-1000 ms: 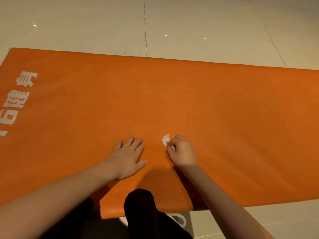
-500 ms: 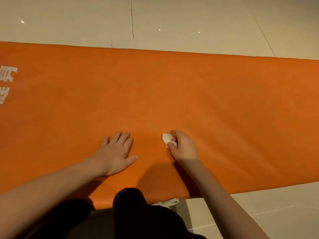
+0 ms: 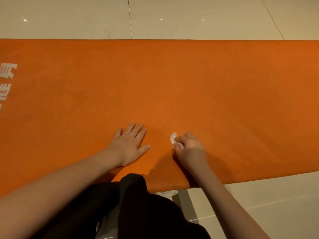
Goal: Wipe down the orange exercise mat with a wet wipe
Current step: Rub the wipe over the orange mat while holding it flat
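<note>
the orange exercise mat (image 3: 207, 87) lies flat across the pale tiled floor (image 3: 172, 16), stretching from one side of the view to the other, with white printed characters (image 3: 7, 78) at its far left end. the person kneels at the near edge, a dark trouser knee (image 3: 138, 204) just at the mat's border. their left hand (image 3: 129, 144) rests palm-down on the mat, fingers straight and lightly spread, thumb out to the side. just to the right of it, close but apart, the right hand (image 3: 191, 147) has its fingers curled, pinching a small bunched white wet wipe (image 3: 174, 139) against the mat, with part of the wipe poking out past the fingertips. below that hand, something white (image 3: 167, 192) peeks out at the mat's near edge; i cannot tell what it is.
</note>
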Motion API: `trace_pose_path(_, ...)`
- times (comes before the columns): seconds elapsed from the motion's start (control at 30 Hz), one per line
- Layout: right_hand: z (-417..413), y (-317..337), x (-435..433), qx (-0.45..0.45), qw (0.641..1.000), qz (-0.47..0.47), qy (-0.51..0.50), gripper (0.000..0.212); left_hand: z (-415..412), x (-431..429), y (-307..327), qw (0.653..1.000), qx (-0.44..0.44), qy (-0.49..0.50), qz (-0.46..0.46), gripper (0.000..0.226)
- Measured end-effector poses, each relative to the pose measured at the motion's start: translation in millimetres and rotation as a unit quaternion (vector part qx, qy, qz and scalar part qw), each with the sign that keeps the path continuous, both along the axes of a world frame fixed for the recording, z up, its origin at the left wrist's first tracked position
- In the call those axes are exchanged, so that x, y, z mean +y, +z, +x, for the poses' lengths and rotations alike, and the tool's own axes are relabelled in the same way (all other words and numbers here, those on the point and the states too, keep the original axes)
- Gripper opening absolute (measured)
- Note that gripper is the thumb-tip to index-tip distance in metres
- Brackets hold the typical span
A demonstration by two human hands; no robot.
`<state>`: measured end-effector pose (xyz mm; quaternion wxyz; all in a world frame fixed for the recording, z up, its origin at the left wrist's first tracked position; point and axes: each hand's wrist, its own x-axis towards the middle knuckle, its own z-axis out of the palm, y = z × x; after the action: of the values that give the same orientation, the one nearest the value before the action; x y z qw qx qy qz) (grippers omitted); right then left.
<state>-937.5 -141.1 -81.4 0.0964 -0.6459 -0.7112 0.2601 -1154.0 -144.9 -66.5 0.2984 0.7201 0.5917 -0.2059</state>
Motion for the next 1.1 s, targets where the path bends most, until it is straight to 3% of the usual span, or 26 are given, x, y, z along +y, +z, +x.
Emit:
trace_pose_path(0.13,7.4,19.3,-27.0,0.102,0.99,-0.042,0.093,0.009,3.2,2.2,1.2,1.0,0.017,-0.002,-0.004,0.071)
trace_pose_path(0.33,10.3,4.9,4.2,-0.003,0.999,-0.04,0.014,0.019,3.2,-0.1,2.0,1.0,0.02,-0.001,0.004,0.07)
trace_pose_path(0.43,-1.1,16.4,-25.8,0.056,0.996,-0.004,0.065,0.018,2.7,-2.8,4.4,1.0,0.027,-0.001,0.013,0.069)
trace_pose_path(0.53,10.8,33.9,-49.1,0.129,0.982,-0.064,0.123,0.011,4.6,-8.3,3.2,0.999,0.035,0.005,0.031,0.067)
trace_pose_path(0.67,24.6,18.4,-31.0,0.032,0.998,0.013,0.045,0.015,2.2,-8.7,-0.4,0.999,0.028,0.008,0.032,0.066)
trace_pose_path(0.73,16.5,16.0,-32.9,0.036,0.998,0.043,0.008,0.016,1.6,-7.5,-0.6,0.999,0.03,0.01,0.029,0.066)
trace_pose_path(0.87,8.6,32.2,-62.9,0.125,0.987,-0.017,0.098,0.013,3.3,-12.3,-1.5,0.999,0.027,0.016,0.041,0.065)
trace_pose_path(0.93,16.8,33.7,-66.8,0.113,0.985,-0.03,0.13,0.018,1.9,-14.9,-3.0,0.998,0.019,0.023,0.047,0.065)
trace_pose_path(1.03,31.1,22.4,-59.8,0.044,0.998,0.038,0.038,0.011,-0.3,-14.9,-2.9,0.999,0.005,0.023,0.041,0.065)
trace_pose_path(1.1,30.1,16.9,-62.0,0.043,0.996,0.063,-0.041,0.014,-5.4,-12.7,0.8,0.999,-0.005,0.015,0.029,0.065)
